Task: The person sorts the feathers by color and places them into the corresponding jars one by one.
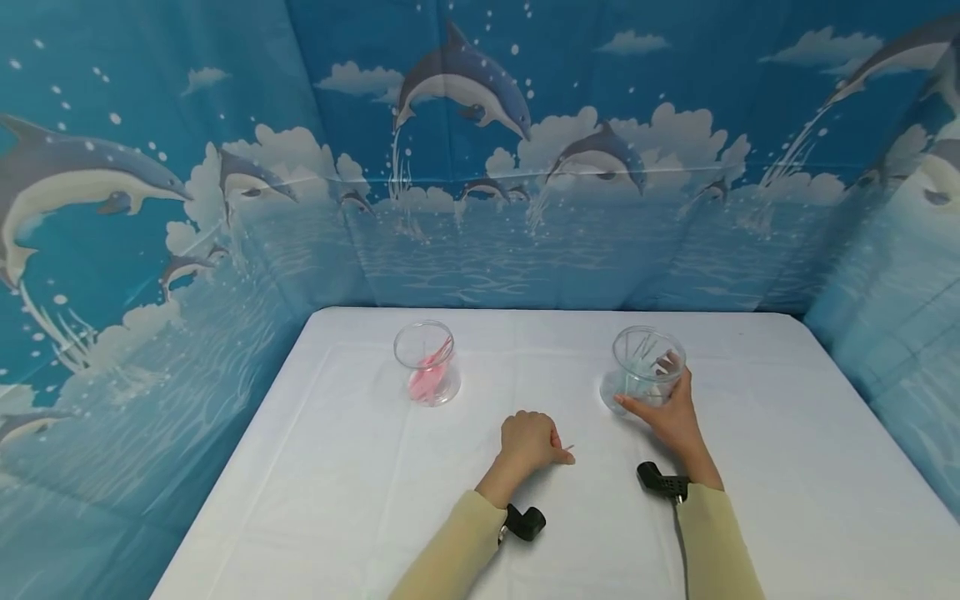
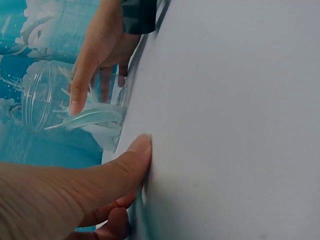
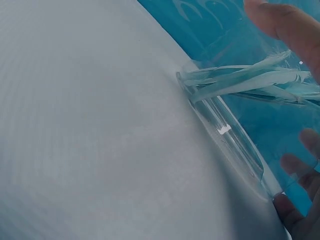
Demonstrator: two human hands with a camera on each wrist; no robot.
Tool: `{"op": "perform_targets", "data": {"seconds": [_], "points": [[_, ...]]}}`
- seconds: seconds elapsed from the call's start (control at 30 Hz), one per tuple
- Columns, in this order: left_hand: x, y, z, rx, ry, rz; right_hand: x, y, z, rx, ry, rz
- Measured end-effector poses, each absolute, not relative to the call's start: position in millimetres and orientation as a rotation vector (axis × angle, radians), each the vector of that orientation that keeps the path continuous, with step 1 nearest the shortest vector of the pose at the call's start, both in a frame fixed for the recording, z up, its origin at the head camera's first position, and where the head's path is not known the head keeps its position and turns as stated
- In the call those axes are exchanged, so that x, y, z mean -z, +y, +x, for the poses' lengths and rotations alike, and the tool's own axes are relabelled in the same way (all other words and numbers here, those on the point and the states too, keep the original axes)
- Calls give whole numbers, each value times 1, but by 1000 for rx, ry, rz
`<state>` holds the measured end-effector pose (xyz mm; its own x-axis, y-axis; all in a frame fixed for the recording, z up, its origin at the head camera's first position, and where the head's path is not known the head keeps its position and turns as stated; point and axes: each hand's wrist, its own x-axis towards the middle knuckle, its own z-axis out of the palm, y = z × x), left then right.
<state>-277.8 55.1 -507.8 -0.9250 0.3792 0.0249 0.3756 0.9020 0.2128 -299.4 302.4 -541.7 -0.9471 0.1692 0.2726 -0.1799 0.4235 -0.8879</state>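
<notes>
My right hand (image 1: 678, 417) grips a clear jar (image 1: 630, 387), thumb on the near side and fingers round the far right side. Pale green feathers (image 2: 95, 117) lean inside that jar, which stands upright on the table; in the right wrist view they show through its wall. My left hand (image 1: 528, 442) is low over the table's middle, thumb and fingers pinching a thin feather (image 2: 139, 215). Most of it is hidden by the hand; a slim tip pokes out past the thumb in the head view, and a blurred teal strip shows below the thumb in the left wrist view.
A second clear jar (image 1: 423, 342) with pink feathers (image 1: 429, 379) stands at the back left of the white-covered table (image 1: 337, 500). Behind and beside the table hangs a blue dolphin-print cloth (image 1: 487, 250). Each wrist carries a black camera.
</notes>
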Motion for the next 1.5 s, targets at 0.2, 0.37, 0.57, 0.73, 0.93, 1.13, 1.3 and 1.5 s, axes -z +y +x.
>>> {"op": "perform_targets", "data": {"seconds": [0.2,0.37,0.57,0.73,0.93,1.13,1.3,1.5], "points": [[511,58,-272,-324,3082,658,540,304,-301,-1511,-2369,3],[506,60,-280,-461,3047,684,539,305,-302,-1521,-2363,15],[480,77,-311,-1072,2843,725,538,307,-304,-1508,-2356,11],[444,104,-336,-1591,2673,830,541,307,-305,-1505,-2358,-15],[411,139,-351,-2070,2420,803,540,304,-302,-1519,-2365,-28],[409,167,-361,-2316,2222,703,539,302,-301,-1525,-2357,-31],[424,175,-360,-2262,2374,637,541,301,-299,-1541,-2358,-31],[442,168,-355,-2164,2483,580,542,302,-299,-1525,-2360,-23]]}}
